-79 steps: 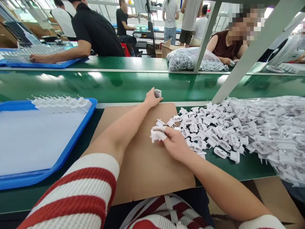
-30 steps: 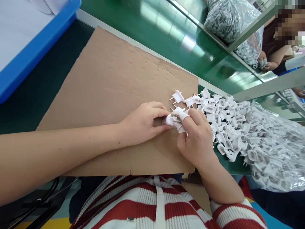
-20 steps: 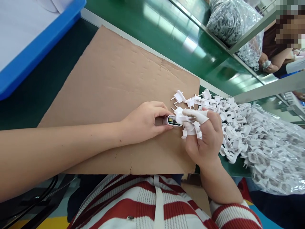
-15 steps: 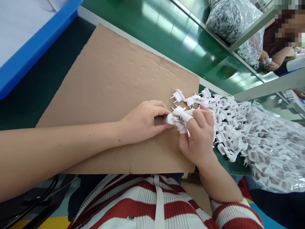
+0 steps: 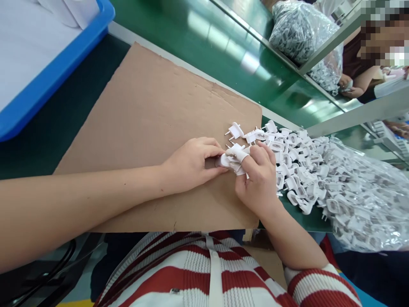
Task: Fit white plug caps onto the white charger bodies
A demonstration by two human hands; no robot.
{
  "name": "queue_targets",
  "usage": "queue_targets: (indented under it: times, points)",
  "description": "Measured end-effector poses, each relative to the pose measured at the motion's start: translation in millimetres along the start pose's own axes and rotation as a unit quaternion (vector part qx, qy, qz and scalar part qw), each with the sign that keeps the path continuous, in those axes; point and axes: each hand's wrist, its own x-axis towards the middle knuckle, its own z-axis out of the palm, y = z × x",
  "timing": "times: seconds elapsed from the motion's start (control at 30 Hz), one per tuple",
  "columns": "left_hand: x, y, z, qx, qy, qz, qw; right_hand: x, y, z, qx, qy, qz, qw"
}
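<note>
Wearing a red-and-white striped top (image 5: 179, 273), a person is working with both hands over a brown cardboard sheet (image 5: 150, 115), which is lying on a dark green table (image 5: 83, 85). The left hand (image 5: 198, 164) is pinching a small white casing (image 5: 218, 162) between thumb and fingers. The right hand (image 5: 258, 175), its narrowed fingertips wearing white covers, is holding a white plug piece (image 5: 225, 159) against the casing's end; the fingers are hiding how far it is seated. Just beyond, loose white plugs (image 5: 300, 157) are spilling from a clear plastic bag (image 5: 370, 209) on the right. At upper left, a blue tray (image 5: 60, 72) is holding white sheeting (image 5: 32, 47). Farther off, past a glossy green surface (image 5: 182, 42), a co-worker's hands (image 5: 349, 87) are handling something small beside another filled bag (image 5: 297, 34).
</note>
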Motion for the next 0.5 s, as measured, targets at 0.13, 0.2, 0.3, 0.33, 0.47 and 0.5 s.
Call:
queue_targets:
  times: [0.13,0.2,0.3,0.33,0.47,0.5]
  points:
    - [-3,1,0.5,0.017,-0.005,-0.01,1.0,-3,-5,4,0.013,-0.022,0.03,0.999]
    - [-3,1,-0.3,0.031,-0.005,-0.026,0.999,-3,-7,7,0.02,-0.034,0.042,0.998]
    - [-3,-1,-1.2,0.057,-0.004,-0.044,0.997,-2,-7,11,0.027,-0.031,0.058,0.997]
    - [-2,-2,-0.9,0.065,-0.006,-0.046,0.997,-1,-7,12,0.03,-0.031,0.062,0.997]
    - [-7,-6,2.3,0.085,-0.005,-0.065,0.994,0,-6,14,0.052,-0.039,0.075,0.995]
    - [-9,-7,2.3,0.086,-0.001,-0.078,0.993,0,-6,15,0.064,-0.038,0.077,0.994]
